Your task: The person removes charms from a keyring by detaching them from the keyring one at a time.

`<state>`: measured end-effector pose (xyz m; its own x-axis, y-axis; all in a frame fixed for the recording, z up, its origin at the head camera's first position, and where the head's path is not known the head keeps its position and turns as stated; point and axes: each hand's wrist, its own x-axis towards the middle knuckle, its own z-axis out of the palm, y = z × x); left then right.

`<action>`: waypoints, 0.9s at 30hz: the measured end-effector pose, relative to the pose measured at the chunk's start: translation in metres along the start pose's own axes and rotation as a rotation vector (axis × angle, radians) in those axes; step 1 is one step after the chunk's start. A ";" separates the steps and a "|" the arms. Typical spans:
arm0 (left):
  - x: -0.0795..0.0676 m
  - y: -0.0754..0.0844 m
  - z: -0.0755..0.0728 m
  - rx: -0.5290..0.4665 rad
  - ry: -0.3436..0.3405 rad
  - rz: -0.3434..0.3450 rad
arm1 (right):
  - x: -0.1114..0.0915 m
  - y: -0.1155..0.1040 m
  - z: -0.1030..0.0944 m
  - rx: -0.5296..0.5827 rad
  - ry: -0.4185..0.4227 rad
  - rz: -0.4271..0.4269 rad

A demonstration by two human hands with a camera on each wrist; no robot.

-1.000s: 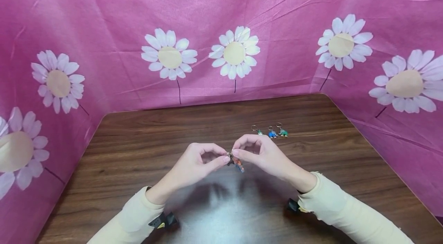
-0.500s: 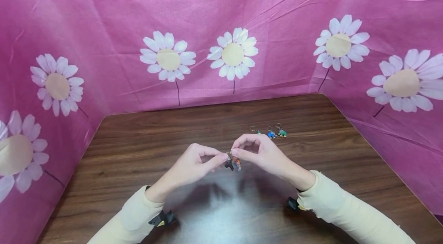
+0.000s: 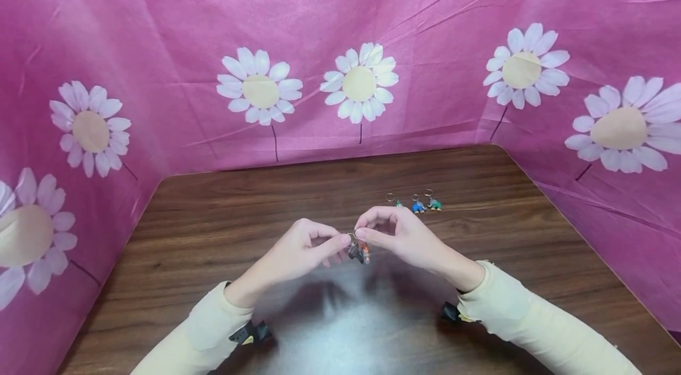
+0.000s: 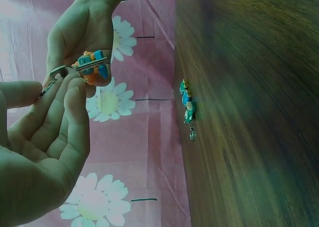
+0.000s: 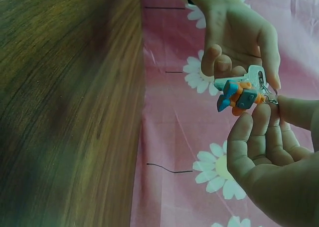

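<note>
My left hand (image 3: 305,251) and right hand (image 3: 404,239) meet above the table, fingertips close together. The right thumb and index finger pinch the metal ring (image 5: 273,100) of a keychain with an orange-and-blue toy figure (image 5: 241,97). With thumb and index finger, my left hand pinches a small metal ring (image 4: 46,90). At least one metal key (image 4: 60,72) hangs beside the figure, under the fingertips. In the head view the dark key (image 3: 354,253) partly covers the figure. Fingertips hide how the rings are joined.
Three keychains lie on the brown wood-grain table (image 3: 223,203) behind my right hand: one small with green and white (image 3: 399,203), one blue (image 3: 418,206), one green (image 3: 434,204). Pink cloth (image 3: 303,8) with white daisies stands along the back and sides.
Both hands keep nearly the same place and pinch. The key has come into clearer view below the fingertips, and the toy figure has swung left, closer behind it.
</note>
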<state>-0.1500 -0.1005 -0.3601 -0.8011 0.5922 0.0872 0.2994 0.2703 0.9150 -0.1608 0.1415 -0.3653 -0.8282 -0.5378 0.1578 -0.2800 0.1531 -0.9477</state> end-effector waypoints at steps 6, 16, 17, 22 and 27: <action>0.002 0.000 0.001 -0.010 0.036 0.016 | 0.002 0.000 0.000 -0.025 0.016 -0.004; 0.002 -0.003 0.007 -0.025 0.150 0.056 | 0.003 0.001 0.002 -0.021 0.021 -0.014; 0.002 -0.003 0.008 -0.028 0.158 0.053 | 0.003 0.001 0.002 -0.020 0.023 -0.013; 0.003 -0.002 0.008 -0.069 0.181 0.034 | 0.004 0.001 0.005 -0.024 0.033 -0.015; 0.004 -0.003 0.009 -0.103 0.207 0.030 | 0.004 0.001 0.008 -0.039 0.041 -0.032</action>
<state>-0.1493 -0.0919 -0.3665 -0.8849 0.4278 0.1844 0.2790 0.1698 0.9451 -0.1607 0.1330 -0.3677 -0.8374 -0.5089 0.1994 -0.3243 0.1689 -0.9308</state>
